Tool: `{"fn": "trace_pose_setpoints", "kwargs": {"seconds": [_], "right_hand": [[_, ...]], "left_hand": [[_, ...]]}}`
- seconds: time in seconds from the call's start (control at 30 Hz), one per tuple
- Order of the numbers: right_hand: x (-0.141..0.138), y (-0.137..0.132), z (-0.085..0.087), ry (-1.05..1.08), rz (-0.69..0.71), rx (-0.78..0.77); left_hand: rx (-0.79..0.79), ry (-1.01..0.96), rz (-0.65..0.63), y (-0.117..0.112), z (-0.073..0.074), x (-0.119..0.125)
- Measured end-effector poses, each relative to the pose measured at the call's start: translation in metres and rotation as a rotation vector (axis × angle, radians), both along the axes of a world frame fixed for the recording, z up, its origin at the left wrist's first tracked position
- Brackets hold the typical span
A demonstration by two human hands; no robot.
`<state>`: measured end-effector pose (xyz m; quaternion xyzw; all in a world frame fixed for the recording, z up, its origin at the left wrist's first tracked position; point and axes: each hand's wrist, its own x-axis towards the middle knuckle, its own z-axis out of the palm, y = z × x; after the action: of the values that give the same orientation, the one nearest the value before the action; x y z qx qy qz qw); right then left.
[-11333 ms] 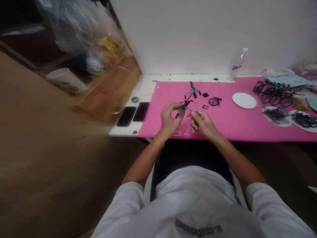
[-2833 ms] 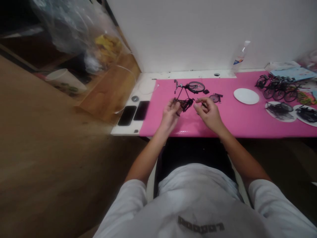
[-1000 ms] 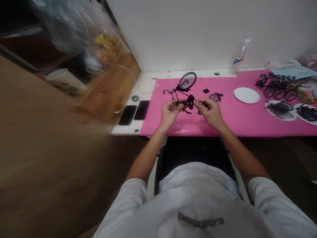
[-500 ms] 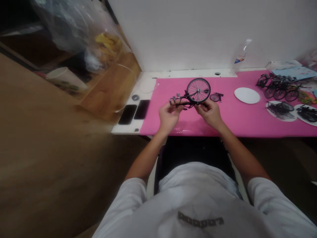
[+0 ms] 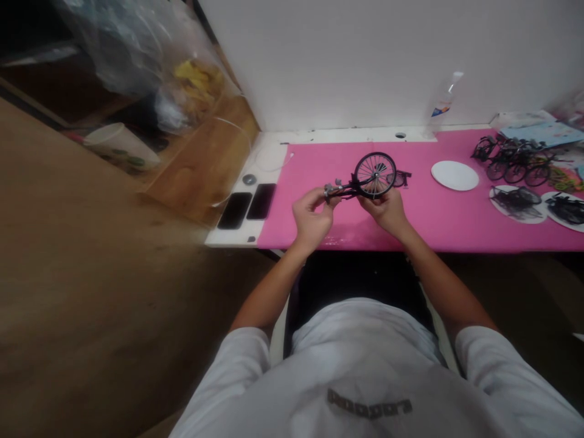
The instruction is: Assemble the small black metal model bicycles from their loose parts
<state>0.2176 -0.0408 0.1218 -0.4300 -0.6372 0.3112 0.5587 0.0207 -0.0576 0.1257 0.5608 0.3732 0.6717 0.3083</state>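
A small black model bicycle (image 5: 360, 181) with one spoked wheel (image 5: 375, 174) is held above the pink mat (image 5: 433, 213). My left hand (image 5: 311, 216) pinches its handlebar end, fingers closed. My right hand (image 5: 385, 210) grips the frame just under the wheel, fingers closed too. A small loose round part (image 5: 401, 177) lies on the mat just behind the wheel, partly hidden.
A white disc (image 5: 455, 175) lies to the right. Several finished model bicycles (image 5: 511, 163) and two plates of black parts (image 5: 515, 199) sit at the far right. Two phones (image 5: 249, 205) lie on the left edge. A plastic bottle (image 5: 440, 106) stands by the wall.
The model bicycle has been turned in both hands; its wheel swung from the upper left to the right and dropped slightly. Both hands keep their hold on it.
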Motion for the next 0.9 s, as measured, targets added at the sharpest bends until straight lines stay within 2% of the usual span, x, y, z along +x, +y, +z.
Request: {"fn": "trace_pose_setpoints", "kwargs": {"seconds": [0.13,0.3,0.47,0.67,0.9], "right_hand": [[0.001,-0.002,0.003,-0.070,-0.024,0.035],[0.000,-0.003,0.001,-0.038,-0.004,0.052],[-0.004,-0.002,0.004,0.096,0.074,-0.030],[-0.005,-0.005,0.008,0.219,0.226,-0.160],[-0.009,-0.011,0.013,0.214,0.200,-0.205]], "left_hand": [[0.041,0.030,0.006,-0.001,0.001,0.000],[0.012,0.055,-0.079,-0.003,0.004,0.000],[-0.028,-0.009,-0.125,-0.005,0.010,0.004],[-0.102,-0.085,-0.131,0.001,0.009,0.004],[-0.225,-0.212,-0.278,0.008,0.010,-0.001]]}}
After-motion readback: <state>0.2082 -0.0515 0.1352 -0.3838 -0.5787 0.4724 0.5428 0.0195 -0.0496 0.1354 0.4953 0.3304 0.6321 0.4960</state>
